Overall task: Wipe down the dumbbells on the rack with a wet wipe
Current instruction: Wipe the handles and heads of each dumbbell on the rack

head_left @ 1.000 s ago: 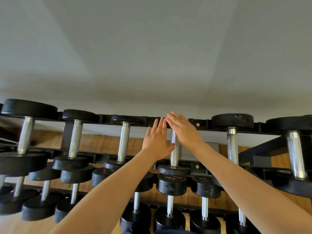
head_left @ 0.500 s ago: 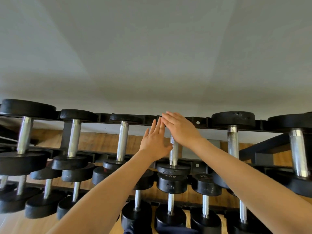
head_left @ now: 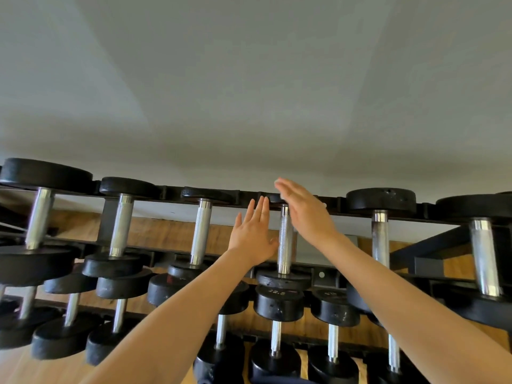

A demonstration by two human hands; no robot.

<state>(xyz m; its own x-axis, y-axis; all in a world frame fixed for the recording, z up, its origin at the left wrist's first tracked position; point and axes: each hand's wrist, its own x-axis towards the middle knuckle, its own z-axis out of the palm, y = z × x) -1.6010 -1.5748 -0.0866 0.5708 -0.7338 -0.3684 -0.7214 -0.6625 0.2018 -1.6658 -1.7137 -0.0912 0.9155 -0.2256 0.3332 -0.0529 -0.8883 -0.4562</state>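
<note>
A black dumbbell rack (head_left: 171, 191) carries several dumbbells with black heads and chrome handles on its tiers. Both of my hands are raised over the top tier, on either side of one dumbbell's knurled handle (head_left: 285, 242). My left hand (head_left: 253, 234) is flat with straight fingers just left of that handle. My right hand (head_left: 304, 212) is flat too, blurred, above and right of the handle, and covers its far head. Neither hand holds anything, and no wet wipe is in view.
More dumbbells (head_left: 278, 302) sit on the lower tiers below my forearms. Large ones (head_left: 381, 200) fill the top tier at right and left. A plain white wall (head_left: 249, 92) rises behind the rack, with wooden floor (head_left: 155, 231) showing through it.
My hands have parted: the right one lifted up and to the right off the left, uncovering the chrome handle. The view has shifted slightly.
</note>
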